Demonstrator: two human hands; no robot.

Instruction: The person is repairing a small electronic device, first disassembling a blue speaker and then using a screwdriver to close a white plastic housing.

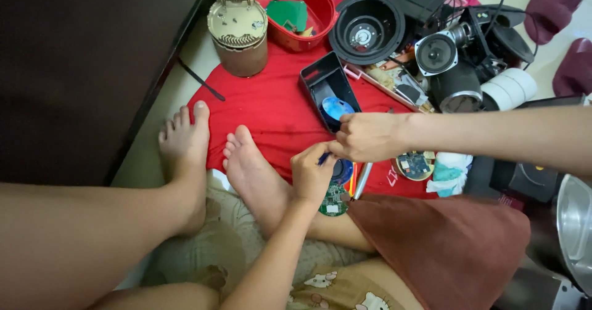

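My left hand is closed around a small round blue part and rests over a green circuit board. From the right, my right hand meets it, its fingers pinched on a thin blue tool held between both hands. Just beyond the hands stands an open black rectangular case with a blue disc inside. A silver pen-like tool lies on the red cloth beside my left hand. My bare feet rest on the cloth to the left.
A ribbed metal cylinder and a red tub sit at the back. Black speaker shells, loose speaker cones and cables crowd the back right. A round circuit board and a crumpled wipe lie right. A dark cabinet fills the left.
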